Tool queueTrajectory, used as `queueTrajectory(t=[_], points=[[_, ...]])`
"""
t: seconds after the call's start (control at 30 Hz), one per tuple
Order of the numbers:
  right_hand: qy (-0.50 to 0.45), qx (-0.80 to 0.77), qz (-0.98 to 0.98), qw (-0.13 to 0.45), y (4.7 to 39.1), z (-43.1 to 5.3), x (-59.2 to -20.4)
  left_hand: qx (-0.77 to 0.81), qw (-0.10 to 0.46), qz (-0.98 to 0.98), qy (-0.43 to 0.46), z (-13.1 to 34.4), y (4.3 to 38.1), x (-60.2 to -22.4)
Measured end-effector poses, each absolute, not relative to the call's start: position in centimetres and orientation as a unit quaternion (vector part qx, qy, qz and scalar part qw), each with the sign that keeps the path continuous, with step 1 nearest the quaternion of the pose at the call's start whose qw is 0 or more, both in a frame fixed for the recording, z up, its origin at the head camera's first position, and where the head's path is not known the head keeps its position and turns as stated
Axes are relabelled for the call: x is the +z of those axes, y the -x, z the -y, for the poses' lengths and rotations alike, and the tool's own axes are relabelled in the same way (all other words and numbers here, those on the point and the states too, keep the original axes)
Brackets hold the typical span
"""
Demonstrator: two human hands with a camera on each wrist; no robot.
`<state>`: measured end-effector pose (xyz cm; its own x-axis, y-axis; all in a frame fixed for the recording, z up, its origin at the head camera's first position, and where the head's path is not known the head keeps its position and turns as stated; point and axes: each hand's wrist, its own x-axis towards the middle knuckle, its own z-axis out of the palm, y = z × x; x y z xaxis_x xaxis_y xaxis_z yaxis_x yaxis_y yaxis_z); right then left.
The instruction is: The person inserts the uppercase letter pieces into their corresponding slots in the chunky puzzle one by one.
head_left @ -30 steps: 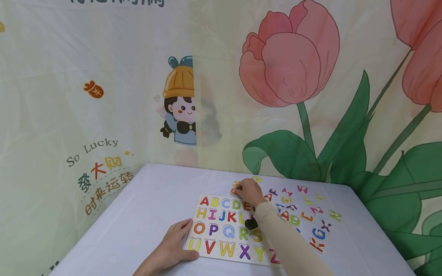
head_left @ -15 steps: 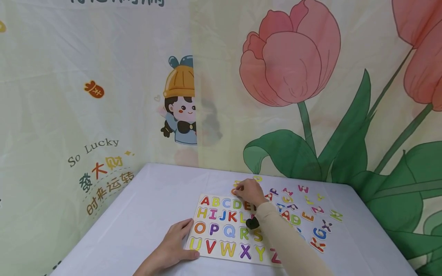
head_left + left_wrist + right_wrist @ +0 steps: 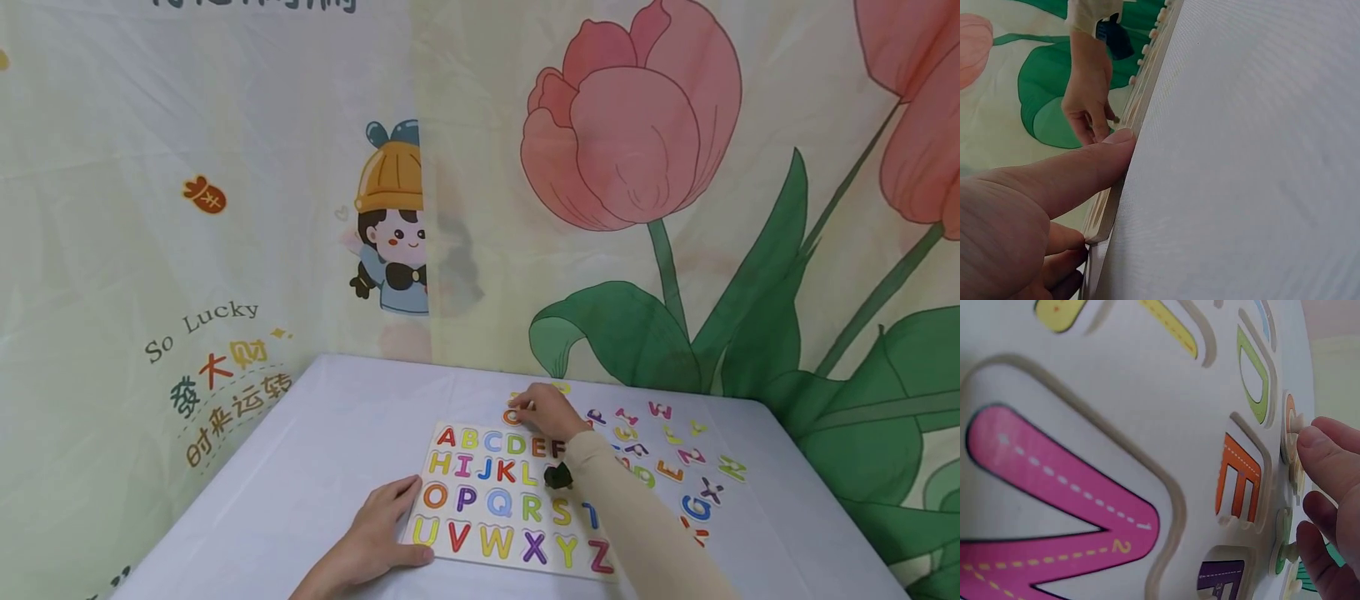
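Observation:
A white alphabet puzzle board (image 3: 472, 475) with coloured letter recesses from A to Z lies flat. My left hand (image 3: 372, 527) holds its near left corner, thumb (image 3: 1075, 181) along the front edge and fingers against the left side. Beyond the board's far edge, my right hand (image 3: 551, 410) has thumb and forefinger at the peg of an orange round letter piece (image 3: 1290, 428), seemingly pinching it. That piece, which looks like an O, lies on the table. A green letter piece (image 3: 1283, 540) with a peg is near the other right fingers. The right forearm covers part of the board.
Several loose letter pieces lie right of the board, among them a blue G (image 3: 695, 507), a purple X (image 3: 710, 490) and an orange E (image 3: 670, 471). A yellow piece (image 3: 561, 388) is at the back edge of the white table (image 3: 352, 417). A printed cloth (image 3: 480, 167) hangs behind.
My right hand has shifted and turned slightly, showing more of the orange piece and of the board's F and Z. The left hand stays on the corner.

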<state>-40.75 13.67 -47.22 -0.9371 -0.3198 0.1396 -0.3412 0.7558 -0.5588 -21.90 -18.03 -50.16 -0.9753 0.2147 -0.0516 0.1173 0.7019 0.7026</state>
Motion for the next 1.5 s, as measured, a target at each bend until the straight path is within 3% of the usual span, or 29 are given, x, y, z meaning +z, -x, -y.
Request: queueTrajectory(t=[0.63, 0.83, 1.5], points=[[-0.159, 0.295, 0.942, 0.015, 40.9, -13.7, -47.8, 0.374, 0.072, -0.919, -0.103, 18.1, 21.9, -50.3], [-0.158, 0.291, 0.943, 0.044, 40.5, -13.4, -47.1, 0.371, 0.066, -0.92, -0.108, 18.3, 21.8, -50.3], [-0.168, 0.304, 0.937, 0.039, 32.7, -8.7, -45.7, 0.354, 0.065, -0.926, -0.115, 18.6, 22.1, -50.3]])
